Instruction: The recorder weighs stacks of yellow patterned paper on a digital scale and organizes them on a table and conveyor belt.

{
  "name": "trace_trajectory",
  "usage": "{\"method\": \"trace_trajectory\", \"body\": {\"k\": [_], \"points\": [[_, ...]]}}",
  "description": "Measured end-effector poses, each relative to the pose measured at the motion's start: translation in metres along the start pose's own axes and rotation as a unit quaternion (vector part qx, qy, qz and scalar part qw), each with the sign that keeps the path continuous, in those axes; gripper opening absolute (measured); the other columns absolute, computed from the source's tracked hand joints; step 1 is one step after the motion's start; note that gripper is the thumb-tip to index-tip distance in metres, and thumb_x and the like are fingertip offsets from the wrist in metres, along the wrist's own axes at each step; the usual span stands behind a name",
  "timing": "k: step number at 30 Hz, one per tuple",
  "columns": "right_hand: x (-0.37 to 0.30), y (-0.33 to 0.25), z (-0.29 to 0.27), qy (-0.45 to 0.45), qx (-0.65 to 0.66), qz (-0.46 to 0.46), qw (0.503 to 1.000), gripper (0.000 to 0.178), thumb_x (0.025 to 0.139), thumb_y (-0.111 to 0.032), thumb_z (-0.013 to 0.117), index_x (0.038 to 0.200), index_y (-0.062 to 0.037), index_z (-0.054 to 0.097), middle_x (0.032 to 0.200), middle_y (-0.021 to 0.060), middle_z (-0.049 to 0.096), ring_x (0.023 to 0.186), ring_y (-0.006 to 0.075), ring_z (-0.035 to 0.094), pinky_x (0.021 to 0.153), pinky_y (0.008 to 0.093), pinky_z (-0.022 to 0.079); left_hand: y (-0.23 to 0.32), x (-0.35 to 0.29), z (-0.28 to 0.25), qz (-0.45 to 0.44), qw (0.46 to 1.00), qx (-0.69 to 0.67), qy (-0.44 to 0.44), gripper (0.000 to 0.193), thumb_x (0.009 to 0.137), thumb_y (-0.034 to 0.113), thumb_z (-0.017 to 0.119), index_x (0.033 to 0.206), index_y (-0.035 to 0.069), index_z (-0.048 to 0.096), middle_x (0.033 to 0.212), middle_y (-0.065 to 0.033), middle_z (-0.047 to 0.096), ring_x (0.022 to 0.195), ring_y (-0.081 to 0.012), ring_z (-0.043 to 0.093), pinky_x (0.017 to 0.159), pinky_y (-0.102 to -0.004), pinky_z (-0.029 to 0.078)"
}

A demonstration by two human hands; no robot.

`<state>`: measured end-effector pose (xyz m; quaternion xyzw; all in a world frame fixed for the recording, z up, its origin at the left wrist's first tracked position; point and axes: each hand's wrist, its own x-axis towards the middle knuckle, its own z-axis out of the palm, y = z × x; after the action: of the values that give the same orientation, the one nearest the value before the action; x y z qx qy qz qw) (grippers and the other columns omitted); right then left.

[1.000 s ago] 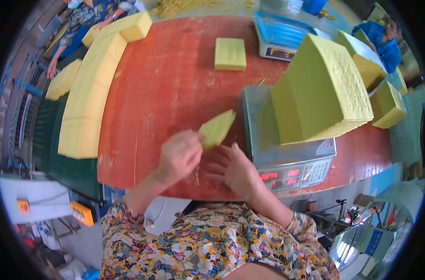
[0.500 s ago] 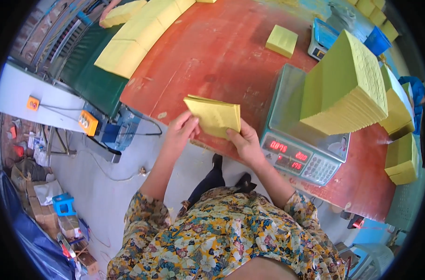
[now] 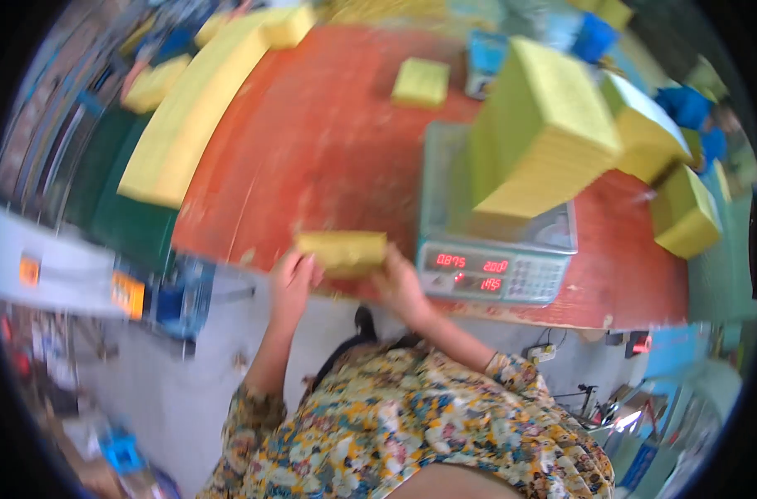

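Between my two hands is a thin stack of yellow paper sheets (image 3: 342,254), blurred by motion, over the near edge of the red table. My left hand (image 3: 293,279) pinches its left end. At the right end my right hand (image 3: 399,283) grips it, with some fingers hidden behind the paper. Just right of my right hand stands a digital scale (image 3: 493,273) with lit red figures and a keypad. A tall stack of yellow paper (image 3: 544,133) rests on the scale's pan.
A long row of yellow paper stacks (image 3: 187,116) lies along the left of the red table (image 3: 312,133), beside a green conveyor (image 3: 120,200). Farther back are a small yellow stack (image 3: 421,82) and a second scale (image 3: 485,62). More stacks (image 3: 686,212) stand at right.
The view has swung, shifting the table and scale leftward. The held sheets have tipped from a broad face to a narrower one. Both hands keep their hold.
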<state>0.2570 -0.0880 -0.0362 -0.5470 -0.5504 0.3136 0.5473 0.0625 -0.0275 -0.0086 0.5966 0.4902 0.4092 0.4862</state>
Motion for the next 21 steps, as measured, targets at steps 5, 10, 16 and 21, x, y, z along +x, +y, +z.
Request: {"method": "trace_trajectory", "body": {"k": [5, 10, 16, 21], "points": [[0.018, -0.103, -0.069, -0.037, -0.049, -0.055, 0.997, 0.01, 0.087, -0.003, 0.064, 0.095, 0.0005, 0.06, 0.087, 0.0173, 0.06, 0.08, 0.033, 0.061, 0.071, 0.0378, 0.049, 0.112, 0.016, -0.015, -0.009, 0.997, -0.056, -0.052, 0.015, 0.096, 0.011, 0.054, 0.085, 0.003, 0.061, 0.064, -0.0004, 0.057, 0.053, -0.0061, 0.05, 0.048, -0.0203, 0.039], [0.049, -0.209, -0.183, 0.11, -0.06, -0.072, 0.989, 0.019, 0.088, -0.007, 0.067, 0.105, 0.001, 0.064, 0.078, 0.0065, 0.062, 0.069, 0.0135, 0.058, 0.063, 0.0299, 0.048, 0.255, 0.068, 0.057, 0.16, 0.972, -0.022, -0.169, 0.021, 0.094, 0.021, 0.06, 0.08, 0.005, 0.06, 0.064, 0.0027, 0.054, 0.054, -0.0047, 0.05, 0.046, -0.0198, 0.035], [0.13, -0.213, -0.284, 0.191, 0.018, -0.079, 0.978, 0.034, 0.088, -0.008, 0.066, 0.12, 0.0018, 0.06, 0.079, 0.0046, 0.063, 0.065, 0.01, 0.057, 0.056, 0.0257, 0.045, 0.314, 0.16, 0.152, 0.116, 0.946, -0.024, -0.301, 0.023, 0.089, 0.031, 0.066, 0.081, 0.01, 0.061, 0.067, 0.0013, 0.059, 0.052, -0.0065, 0.052, 0.045, -0.0199, 0.036], [0.141, -0.175, -0.311, 0.189, 0.048, 0.049, 0.98, 0.031, 0.088, -0.008, 0.065, 0.117, 0.0014, 0.061, 0.087, 0.0056, 0.064, 0.072, 0.0099, 0.059, 0.058, 0.024, 0.045, 0.287, 0.191, 0.205, 0.071, 0.948, 0.008, -0.311, 0.025, 0.087, 0.029, 0.066, 0.075, 0.008, 0.06, 0.064, -0.0043, 0.059, 0.05, -0.0127, 0.054, 0.043, -0.0247, 0.04]]}}
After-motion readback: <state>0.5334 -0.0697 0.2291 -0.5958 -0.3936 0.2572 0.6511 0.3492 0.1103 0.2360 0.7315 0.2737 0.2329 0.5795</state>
